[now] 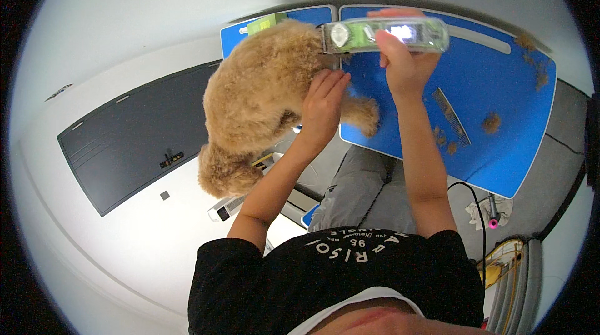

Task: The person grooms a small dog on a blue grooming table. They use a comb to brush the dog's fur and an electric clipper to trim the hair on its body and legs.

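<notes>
A curly-coated tan dog (262,82) stands on a blue folding table (497,86), its head at the lower left and one leg stretched to the right. My right hand (408,58) grips a green, transparent-cased cordless pet clipper (356,36) with a lit display. The clipper's toothed blade meets the fur at the dog's rear end, or lies right beside it. Below the blade, my left hand (324,103) rests on the dog's hindquarter, its fingers laid together on the fur near the top of the leg. Whether those fingers grip the leg is hard to tell.
A metal comb (451,117) lies right of my right forearm, with tufts of cut fur (491,122) around it. A green box (266,23) stands behind the dog. Beyond the table's near right edge are a black cable (480,213) and a crumpled cloth (504,211).
</notes>
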Tool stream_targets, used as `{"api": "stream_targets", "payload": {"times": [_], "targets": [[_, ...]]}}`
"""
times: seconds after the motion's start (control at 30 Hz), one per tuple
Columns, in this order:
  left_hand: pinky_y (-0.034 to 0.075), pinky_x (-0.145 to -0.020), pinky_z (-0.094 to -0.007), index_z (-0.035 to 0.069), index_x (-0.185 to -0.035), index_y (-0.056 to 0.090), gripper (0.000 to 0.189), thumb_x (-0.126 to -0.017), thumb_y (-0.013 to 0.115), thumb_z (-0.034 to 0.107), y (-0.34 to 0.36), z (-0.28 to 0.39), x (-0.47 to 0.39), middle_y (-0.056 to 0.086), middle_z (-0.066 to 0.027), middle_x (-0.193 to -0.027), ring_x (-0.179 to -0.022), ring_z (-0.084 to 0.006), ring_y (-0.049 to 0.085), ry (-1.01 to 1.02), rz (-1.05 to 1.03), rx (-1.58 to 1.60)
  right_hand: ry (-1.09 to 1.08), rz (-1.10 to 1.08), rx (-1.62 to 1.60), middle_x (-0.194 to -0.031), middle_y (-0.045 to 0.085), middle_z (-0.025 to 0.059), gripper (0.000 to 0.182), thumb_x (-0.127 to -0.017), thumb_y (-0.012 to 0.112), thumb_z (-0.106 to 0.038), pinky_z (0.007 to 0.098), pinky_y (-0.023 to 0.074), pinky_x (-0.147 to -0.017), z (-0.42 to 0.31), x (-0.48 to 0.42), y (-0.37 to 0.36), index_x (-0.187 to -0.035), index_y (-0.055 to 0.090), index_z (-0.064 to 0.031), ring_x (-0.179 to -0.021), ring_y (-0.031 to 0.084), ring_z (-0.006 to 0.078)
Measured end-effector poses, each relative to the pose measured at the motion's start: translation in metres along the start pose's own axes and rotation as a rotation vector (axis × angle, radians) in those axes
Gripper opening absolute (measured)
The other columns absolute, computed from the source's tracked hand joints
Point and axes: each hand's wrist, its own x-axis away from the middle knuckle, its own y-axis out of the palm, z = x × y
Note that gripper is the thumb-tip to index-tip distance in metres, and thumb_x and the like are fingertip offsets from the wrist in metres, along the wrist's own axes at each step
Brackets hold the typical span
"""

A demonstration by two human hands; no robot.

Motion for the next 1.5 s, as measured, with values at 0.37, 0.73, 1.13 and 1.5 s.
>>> {"api": "stream_targets", "payload": {"times": [0.37, 0.73, 1.13, 1.5], "targets": [[0.045, -0.087, -0.0362, 0.001, -0.102, 0.062, 0.034, -0.068, 0.056, -0.002, 0.003, -0.004, 0.002, 0.06, -0.0115, -0.104, -0.101, -0.0298, 0.054, 0.044, 0.054, 0.063, 0.229, 0.293, -0.183, -0.088, 0.065, 0.0157, 0.026, -0.069, 0.06, -0.007, 0.0206, 0.0399, -0.041, 0.018, 0.015, -0.04, -0.094, 0.057, -0.0005, -0.049, 0.049, 0.0106], [0.046, -0.085, -0.0372, 0.004, -0.098, 0.065, 0.038, -0.063, 0.056, -0.01, 0.009, 0.006, 0.004, 0.062, -0.0101, -0.099, -0.096, -0.0302, 0.057, -0.03, 0.107, 0.124, 0.638, 0.297, -0.741, -0.076, 0.062, 0.0085, 0.028, -0.074, 0.055, -0.022, 0.0232, 0.0401, -0.039, 0.09, 0.036, -0.001, -0.093, 0.058, -0.002, -0.047, 0.05, 0.0136], [0.047, -0.085, -0.0372, 0.0, -0.091, 0.063, 0.033, -0.06, 0.056, -0.01, 0.009, 0.004, 0.013, 0.06, -0.0109, -0.1, -0.098, -0.0299, 0.055, 0.024, 0.094, 0.222, 0.545, -0.072, -0.491, -0.072, 0.061, 0.0097, 0.023, -0.073, 0.057, -0.018, 0.0217, 0.0337, -0.035, 0.049, 0.006, 0.027, -0.088, 0.059, -0.0012, -0.041, 0.044, 0.01], [0.044, -0.09, -0.0418, 0.001, -0.093, 0.063, 0.032, -0.062, 0.059, -0.005, 0.025, -0.001, 0.028, 0.06, -0.0157, -0.104, -0.103, -0.0366, 0.054, -0.053, 0.063, 0.263, 0.491, -0.278, -0.406, -0.063, 0.058, 0.0036, 0.017, -0.072, 0.061, -0.01, 0.021, 0.0343, -0.036, 0.007, 0.018, 0.077, -0.087, 0.061, -0.0015, -0.043, 0.047, 0.0071]]}}
